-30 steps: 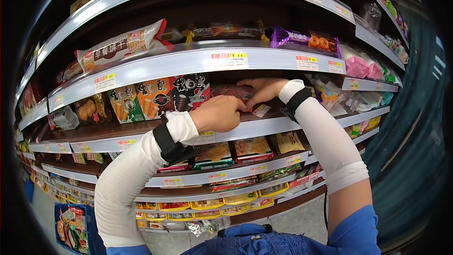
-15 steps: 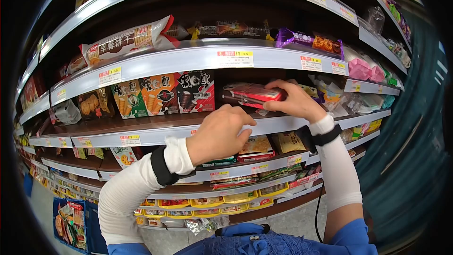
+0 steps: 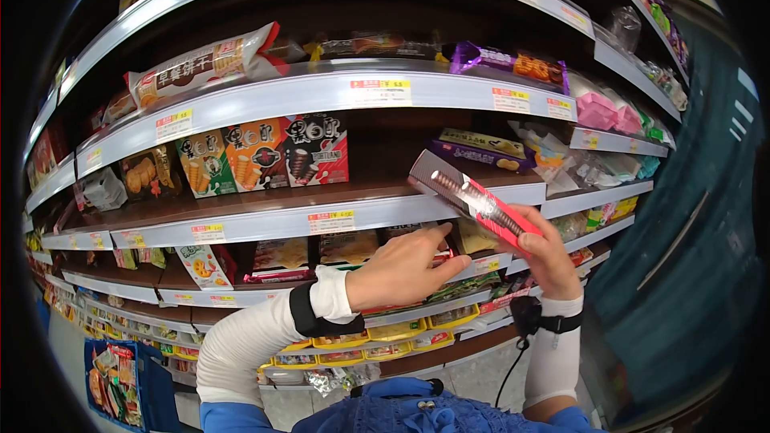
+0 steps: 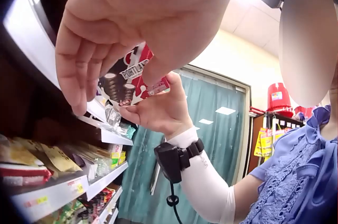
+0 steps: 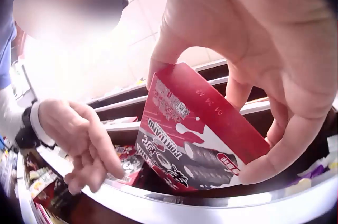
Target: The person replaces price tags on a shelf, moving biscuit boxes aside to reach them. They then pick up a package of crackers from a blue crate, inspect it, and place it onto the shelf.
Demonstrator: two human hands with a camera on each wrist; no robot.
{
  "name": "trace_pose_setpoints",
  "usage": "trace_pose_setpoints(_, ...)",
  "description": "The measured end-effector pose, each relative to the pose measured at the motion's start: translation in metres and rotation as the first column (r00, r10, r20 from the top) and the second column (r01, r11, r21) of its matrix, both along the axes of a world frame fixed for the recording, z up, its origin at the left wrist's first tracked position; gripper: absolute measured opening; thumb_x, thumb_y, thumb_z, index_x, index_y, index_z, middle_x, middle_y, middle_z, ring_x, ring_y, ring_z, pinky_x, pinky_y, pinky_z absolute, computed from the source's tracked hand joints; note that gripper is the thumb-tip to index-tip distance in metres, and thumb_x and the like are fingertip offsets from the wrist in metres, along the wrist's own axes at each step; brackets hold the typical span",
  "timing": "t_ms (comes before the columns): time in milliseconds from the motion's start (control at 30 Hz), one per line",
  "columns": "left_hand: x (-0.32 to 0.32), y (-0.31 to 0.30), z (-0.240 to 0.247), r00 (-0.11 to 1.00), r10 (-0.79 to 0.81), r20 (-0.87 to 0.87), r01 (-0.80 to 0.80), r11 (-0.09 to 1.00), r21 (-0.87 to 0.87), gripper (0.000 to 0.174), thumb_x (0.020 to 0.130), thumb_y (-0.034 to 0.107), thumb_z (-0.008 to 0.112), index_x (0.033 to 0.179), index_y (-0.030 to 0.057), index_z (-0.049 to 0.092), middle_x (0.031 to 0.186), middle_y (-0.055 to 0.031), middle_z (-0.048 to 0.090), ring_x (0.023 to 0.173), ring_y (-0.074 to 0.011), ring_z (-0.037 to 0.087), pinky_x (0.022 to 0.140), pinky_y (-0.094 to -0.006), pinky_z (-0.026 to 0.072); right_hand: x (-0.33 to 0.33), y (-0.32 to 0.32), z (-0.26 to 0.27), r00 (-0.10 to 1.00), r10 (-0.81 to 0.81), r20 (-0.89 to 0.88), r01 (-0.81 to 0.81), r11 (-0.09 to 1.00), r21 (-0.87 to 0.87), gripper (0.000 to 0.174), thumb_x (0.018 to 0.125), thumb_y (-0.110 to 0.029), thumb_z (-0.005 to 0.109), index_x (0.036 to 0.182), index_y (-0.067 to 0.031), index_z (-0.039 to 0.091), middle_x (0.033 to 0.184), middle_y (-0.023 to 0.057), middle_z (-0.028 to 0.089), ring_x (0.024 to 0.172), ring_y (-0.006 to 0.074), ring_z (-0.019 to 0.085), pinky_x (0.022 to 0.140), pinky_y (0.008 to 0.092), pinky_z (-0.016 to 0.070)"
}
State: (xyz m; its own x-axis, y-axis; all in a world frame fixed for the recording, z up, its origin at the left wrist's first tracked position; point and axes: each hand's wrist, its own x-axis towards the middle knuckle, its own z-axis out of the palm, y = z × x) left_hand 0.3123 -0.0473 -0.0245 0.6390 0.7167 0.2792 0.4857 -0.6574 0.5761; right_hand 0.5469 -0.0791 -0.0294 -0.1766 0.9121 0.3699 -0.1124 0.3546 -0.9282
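Observation:
My right hand [image 3: 549, 252] grips one end of a red and black box of wafer rolls [image 3: 473, 196], held tilted in front of the shelf edge. In the right wrist view the thumb and fingers span the red side of the box [image 5: 198, 110], and its printed front shows rolls and milk splashes. The left hand [image 3: 401, 273] is just left of the box, fingers loosely extended and holding nothing. Three upright wafer roll boxes, green [image 3: 200, 168], orange [image 3: 255, 156] and red-black [image 3: 317, 152], stand on the shelf behind.
A purple snack box [image 3: 481, 156] lies farther right on that shelf, near clear plastic packs [image 3: 565, 162]. Price-tagged shelf edges [image 3: 273, 220] run across above and below the hands. At lower left stands a blue basket [image 3: 152, 385] of snacks; a teal curtain [image 3: 682, 232] hangs at right.
The right hand has drawn the wafer roll box out of the shelf, toward me and down, and turned it. My left hand came away from the shelf and moved lower.

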Motion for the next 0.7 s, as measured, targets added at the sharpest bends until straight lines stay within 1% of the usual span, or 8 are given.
trace_pose_setpoints(133,0.014,0.012,-0.022,0.974,-0.093,0.207,0.124,0.982,-0.14,0.055,0.091,0.039,0.054,0.122,-0.0057,0.046,0.11,-0.0225,0.059,0.097,-0.0309,0.062,0.084,-0.0378,0.0474,-0.006,-0.001,-0.035,0.932,0.134,-0.336,-0.176,0.979,-0.099,0.067,0.082,-0.04,0.061,0.134,-0.0017,0.04,0.125,0.0145,0.054,0.108,0.0269,0.057,0.087,0.0462,0.0508)
trace_pose_setpoints(167,0.018,0.009,-0.023,0.938,-0.051,0.343,0.153,0.948,-0.279,0.053,0.091,0.037,0.056,0.122,-0.0052,0.045,0.111,-0.0188,0.059,0.096,-0.0253,0.061,0.084,-0.0352,0.0474,-0.003,0.003,-0.046,0.896,0.186,-0.404,-0.242,0.966,-0.093,0.064,0.087,-0.041,0.055,0.137,-0.0066,0.037,0.13,0.015,0.05,0.111,0.031,0.055,0.085,0.0511,0.0509)
trace_pose_setpoints(233,0.023,0.012,-0.031,0.832,-0.016,0.555,0.27,0.885,-0.379,0.047,0.091,0.027,0.061,0.122,-0.0036,0.044,0.11,-0.0098,0.06,0.093,-0.0119,0.057,0.08,-0.0282,0.0475,-0.009,0.002,-0.053,0.847,0.23,-0.479,-0.308,0.947,-0.091,0.064,0.087,-0.043,0.053,0.138,-0.008,0.036,0.132,0.0153,0.049,0.113,0.0324,0.054,0.085,0.0522,0.0506)
trace_pose_setpoints(400,0.024,0.01,-0.035,0.676,0.105,0.729,0.318,0.851,-0.418,0.037,0.091,0.021,0.061,0.116,-0.0029,0.048,0.103,-0.0078,0.062,0.09,-0.0108,0.058,0.077,-0.0261,0.0484,-0.012,0.007,-0.062,0.742,0.317,-0.591,-0.503,0.846,-0.177,0.064,0.092,-0.051,0.045,0.14,-0.0103,0.032,0.134,0.0162,0.046,0.115,0.0365,0.052,0.086,0.0543,0.049)
trace_pose_setpoints(467,0.015,0.007,-0.026,0.706,0.214,0.675,0.259,0.809,-0.527,0.035,0.091,0.021,0.062,0.114,-0.0029,0.05,0.098,-0.0074,0.063,0.086,-0.01,0.059,0.074,-0.0251,0.0491,-0.012,0.002,-0.054,0.791,0.27,-0.549,-0.442,0.872,-0.209,0.058,0.095,-0.046,0.043,0.138,-0.0072,0.034,0.128,0.0134,0.052,0.109,0.0296,0.056,0.085,0.0477,0.0507)
trace_pose_setpoints(533,0.006,0.008,-0.022,0.743,0.19,0.642,0.229,0.829,-0.51,0.035,0.093,0.026,0.059,0.115,0.0014,0.051,0.099,-0.0037,0.064,0.083,-0.0072,0.06,0.066,-0.0229,0.0492,-0.006,0.002,-0.049,0.97,0.113,-0.214,-0.151,0.974,-0.169,0.047,0.097,-0.035,0.045,0.133,-0.0047,0.042,0.118,0.0075,0.058,0.102,0.0164,0.058,0.079,0.0329,0.0508)
trace_pose_setpoints(567,0.002,0.007,-0.017,0.778,0.2,0.595,0.187,0.831,-0.523,0.035,0.092,0.026,0.059,0.115,0.0012,0.052,0.097,-0.0035,0.065,0.081,-0.0071,0.06,0.065,-0.0224,0.049,-0.008,-0.001,-0.044,0.979,0.004,-0.206,-0.043,0.982,-0.183,0.039,0.096,-0.027,0.051,0.125,-0.0013,0.052,0.103,0.0014,0.062,0.085,0.0059,0.056,0.068,0.0222,0.0449)
trace_pose_setpoints(700,-0.006,0.014,-0.015,0.807,0.174,0.564,0.166,0.851,-0.499,0.037,0.088,0.025,0.065,0.11,-0.003,0.052,0.092,-0.0077,0.066,0.076,-0.0105,0.063,0.06,-0.0245,0.0519,-0.01,-0.004,-0.023,0.995,-0.084,0.06,0.09,0.991,-0.096,0.034,0.09,-0.021,0.061,0.117,-0.0002,0.061,0.082,-0.0029,0.061,0.065,0.0021,0.046,0.058,0.0179,0.0369)
